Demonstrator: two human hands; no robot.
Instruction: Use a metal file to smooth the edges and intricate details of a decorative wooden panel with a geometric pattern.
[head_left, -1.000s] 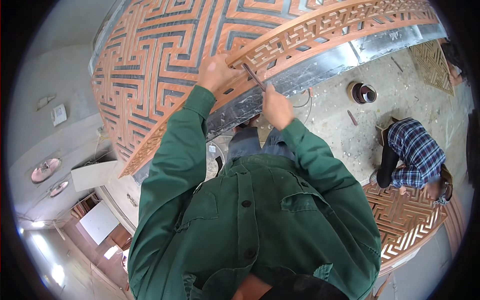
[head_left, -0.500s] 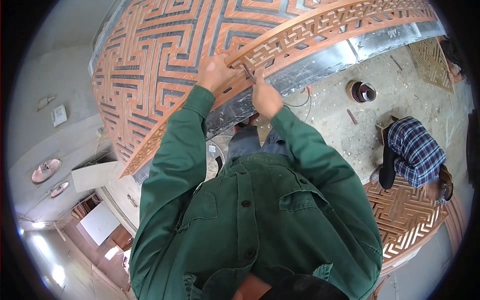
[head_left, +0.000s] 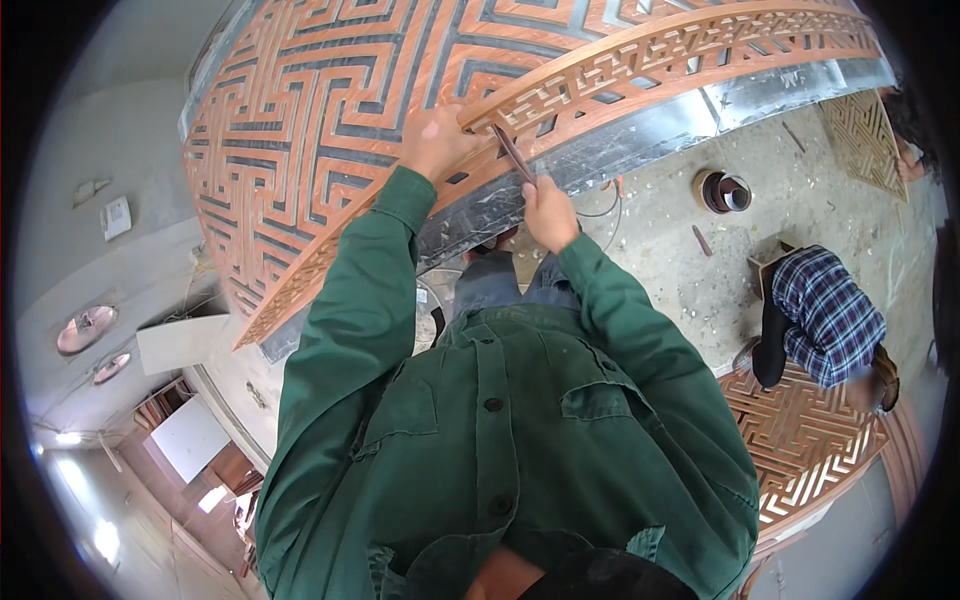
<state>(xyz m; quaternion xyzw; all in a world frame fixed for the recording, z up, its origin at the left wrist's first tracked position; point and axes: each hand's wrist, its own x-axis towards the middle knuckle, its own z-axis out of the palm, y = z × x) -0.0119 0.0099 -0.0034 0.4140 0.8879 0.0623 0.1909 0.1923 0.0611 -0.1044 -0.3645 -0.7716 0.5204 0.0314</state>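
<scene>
A long wooden lattice panel stands on edge in front of me, its cut-out pattern facing me. My left hand grips its top edge, the fingers partly hidden behind the wood. Pinched in my right hand is a thin, flat, dark brown stick, possibly a sanding stick. The far tip of this stick reaches into an opening of the panel, just right of my left hand. Behind the panel, a broad wooden lattice with an angular maze pattern lies flat on the dark worktable.
At the right, a person in a checked shirt bends over another lattice panel. A brown roll and a loose brown strip lie on the dusty floor. Another lattice leans near a second person's hand.
My right hand has drawn back toward me, down and right, so more of the brown stick shows. My left hand stays on the panel's edge, slightly shifted right with the view.
</scene>
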